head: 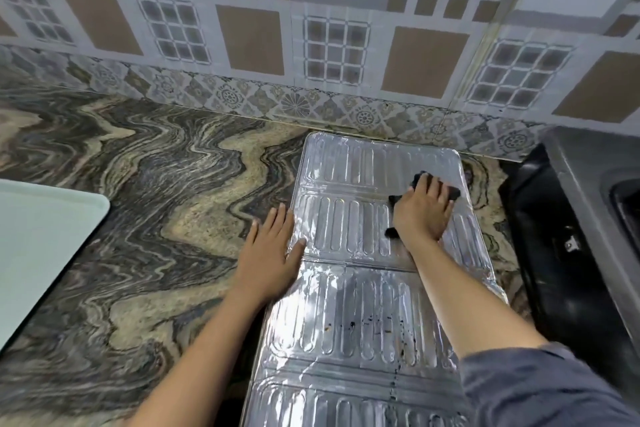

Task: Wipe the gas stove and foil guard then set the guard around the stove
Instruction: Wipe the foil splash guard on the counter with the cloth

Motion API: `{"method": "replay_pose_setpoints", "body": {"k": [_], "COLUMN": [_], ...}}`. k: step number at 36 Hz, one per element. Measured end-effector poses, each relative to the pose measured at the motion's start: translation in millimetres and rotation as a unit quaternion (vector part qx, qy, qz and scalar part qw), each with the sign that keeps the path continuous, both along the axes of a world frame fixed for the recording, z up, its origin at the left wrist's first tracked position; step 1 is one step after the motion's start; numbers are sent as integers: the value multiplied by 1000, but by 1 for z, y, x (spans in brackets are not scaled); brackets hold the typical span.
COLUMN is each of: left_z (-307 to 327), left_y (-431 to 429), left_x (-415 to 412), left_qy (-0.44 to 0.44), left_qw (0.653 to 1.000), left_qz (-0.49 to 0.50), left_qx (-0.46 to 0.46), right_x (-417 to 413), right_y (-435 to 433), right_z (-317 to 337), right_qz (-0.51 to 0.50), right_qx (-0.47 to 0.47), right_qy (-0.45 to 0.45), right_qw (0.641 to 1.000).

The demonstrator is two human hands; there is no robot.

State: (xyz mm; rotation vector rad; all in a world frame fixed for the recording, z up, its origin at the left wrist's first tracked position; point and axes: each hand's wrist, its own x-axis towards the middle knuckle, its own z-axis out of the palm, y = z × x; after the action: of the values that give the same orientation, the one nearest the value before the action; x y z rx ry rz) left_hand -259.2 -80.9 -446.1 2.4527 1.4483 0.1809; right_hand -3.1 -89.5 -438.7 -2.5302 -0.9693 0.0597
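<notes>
The silver foil guard [356,291] lies flat and unfolded on the marbled countertop [138,184], running from the wall toward me. Dark specks dot its nearer panel. My right hand [424,210] presses flat on a black cloth [420,180] near the guard's far right corner. My left hand [273,253] rests palm down with fingers spread on the guard's left edge, thumb on the foil. The gas stove [561,239] shows only partly at the right edge, black with a steel top.
A pale green board or tray [38,239] lies on the counter at the left. The patterned tile wall [311,45] stands just behind the guard. Between the tray and the guard is bare counter.
</notes>
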Motion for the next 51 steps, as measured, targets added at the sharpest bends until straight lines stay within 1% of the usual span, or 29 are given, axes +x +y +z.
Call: {"method": "replay_pose_setpoints", "body": {"k": [3, 7, 9, 11, 14, 17, 19, 20, 21, 22, 24, 29, 32, 35, 39, 44, 47, 49, 51], "left_z": [-5, -10, -11, -12, -12, -11, -10, -9, -9, -8, -7, -6, -6, -6, -4, 8, 17, 18, 15], "left_y": [0, 0, 1, 1, 0, -1, -1, -1, -2, -2, -3, -3, -3, -3, 2, 2, -9, -24, -39], "left_x": [0, 0, 0, 1, 1, 2, 3, 3, 3, 3, 3, 4, 3, 3, 0, -7, -12, -17, -22], "left_qy": [4, -5, -8, -7, -14, -19, -16, -14, -12, -12, -10, -1, -7, -10, -27, -76, -94, -85, -50], "left_qw": [1000, 1000, 999, 999, 999, 999, 999, 999, 999, 999, 999, 999, 999, 999, 999, 996, 994, 995, 998], "left_qz": [1, 10, 16, 20, 28, 32, 34, 35, 36, 37, 37, 36, 37, 35, 21, 2, 14, 25, 20], "left_qx": [19, 26, 29, 30, 33, 31, 27, 26, 24, 22, 18, 20, 25, 25, 12, -51, -53, -45, -38], "right_x": [-25, -60, -76, -87, -92, -75, -57, -49, -40, -31, -15, 23, 33, 28, 23, 20, 15, 9, 0], "right_y": [13, 33, 42, 48, 53, 48, 38, 32, 26, 19, 5, -30, -47, -58, -62, -61, -61, -60, -57], "right_z": [0, 1, 1, 1, 3, 7, 12, 15, 17, 18, 17, 9, 2, -4, -2, 1, 3, 4, 5], "right_qz": [9, 56, 103, 175, 311, 447, 512, 527, 527, 514, 462, 283, 158, 97, 98, 92, 70, 48, 26], "right_qx": [-5, -12, -17, -18, -39, -62, -74, -80, -87, -91, -90, -79, -58, -48, -39, -45, -48, -47, -45], "right_qy": [4, 8, 4, -12, -31, -35, -35, -38, -42, -45, -37, -20, -12, -8, 2, 9, 17, 24, 35], "right_qw": [1000, 998, 995, 984, 949, 892, 855, 845, 845, 852, 882, 956, 986, 994, 994, 995, 996, 997, 998]}}
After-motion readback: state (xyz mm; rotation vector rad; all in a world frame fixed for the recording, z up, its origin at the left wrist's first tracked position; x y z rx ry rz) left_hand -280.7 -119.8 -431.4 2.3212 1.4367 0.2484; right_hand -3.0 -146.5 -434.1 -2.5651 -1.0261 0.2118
